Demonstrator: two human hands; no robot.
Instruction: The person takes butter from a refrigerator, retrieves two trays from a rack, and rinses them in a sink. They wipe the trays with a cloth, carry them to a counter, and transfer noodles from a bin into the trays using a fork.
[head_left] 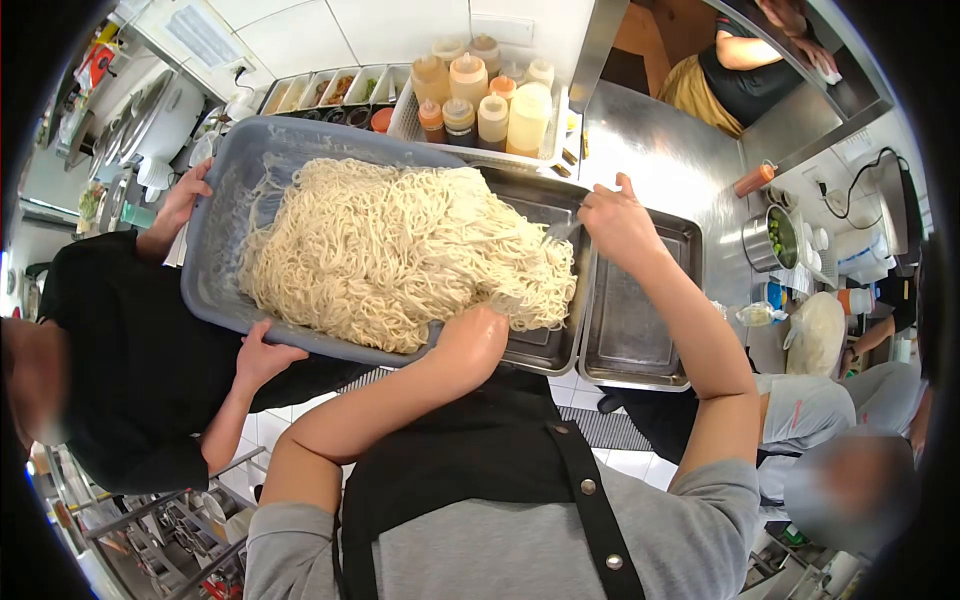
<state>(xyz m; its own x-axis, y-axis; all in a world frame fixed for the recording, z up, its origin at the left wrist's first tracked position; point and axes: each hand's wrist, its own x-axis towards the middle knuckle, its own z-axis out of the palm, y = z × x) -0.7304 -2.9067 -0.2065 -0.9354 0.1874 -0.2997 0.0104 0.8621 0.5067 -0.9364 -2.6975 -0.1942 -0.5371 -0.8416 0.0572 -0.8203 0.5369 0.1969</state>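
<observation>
A large mass of pale noodles (385, 245) fills a grey-blue tub (232, 150) and spreads past its right end over a dark metal tray (545, 359). My left hand (488, 322) reaches into the lower right of the noodles, its fingers hidden. My right hand (612, 218) is closed at the tray's right side, beside the noodles, on a thin, translucent thing I cannot make out. At the left, a co-worker's two hands (187, 193) hold the tub by its rim. A second metal tray (640, 310) lies to the right.
Squeeze bottles (492, 120) stand in a white basket (556, 150) behind the trays, beside small topping containers (342, 88). A pot (768, 240) is at the right on the steel counter (640, 130). Other people stand at lower right and beyond the pass-through.
</observation>
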